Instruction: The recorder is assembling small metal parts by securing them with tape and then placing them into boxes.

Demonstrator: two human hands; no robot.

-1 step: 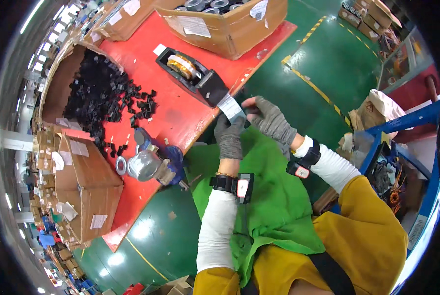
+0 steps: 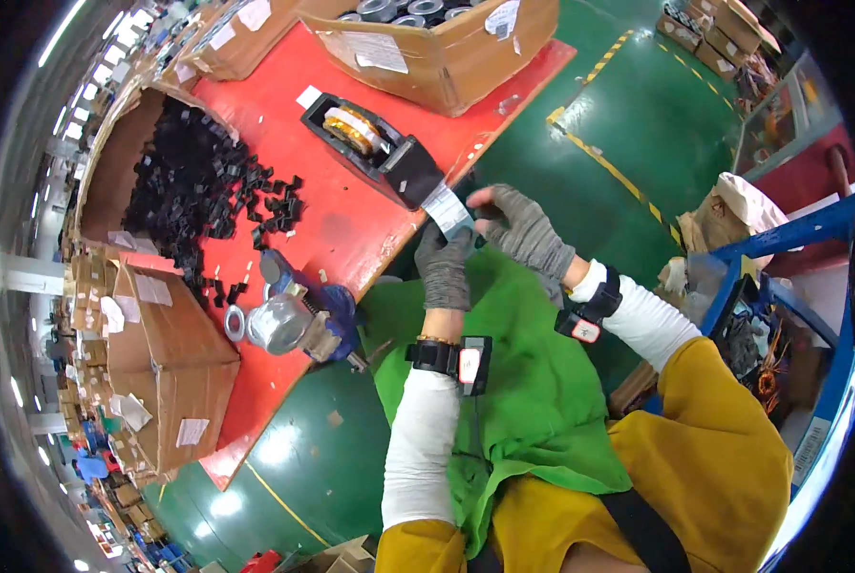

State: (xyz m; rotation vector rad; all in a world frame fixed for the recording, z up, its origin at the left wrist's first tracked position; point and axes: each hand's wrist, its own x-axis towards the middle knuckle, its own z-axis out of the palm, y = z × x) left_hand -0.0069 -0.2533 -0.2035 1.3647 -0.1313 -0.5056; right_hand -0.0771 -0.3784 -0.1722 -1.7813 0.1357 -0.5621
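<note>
Both my hands wear grey knit gloves with bare fingertips, and they meet just off the edge of the red table (image 2: 337,229). My left hand (image 2: 444,272) is closed at the lower end of a white printed label strip (image 2: 447,211). That strip hangs from the front of a black tape dispenser (image 2: 404,167), which carries an orange-and-white roll (image 2: 354,130). Close beside the strip is my right hand (image 2: 528,229), its fingers curled and thumb and forefinger toward the left hand. Whatever lies between its fingertips is hidden.
Left of the dispenser, small black clips (image 2: 184,172) spill from a tipped cardboard box (image 2: 112,172). A blue-and-silver bench tool (image 2: 299,320) sits at the table edge beside a metal ring (image 2: 235,323). An open carton (image 2: 447,62) holds grey rings. A blue rack (image 2: 790,234) stands right.
</note>
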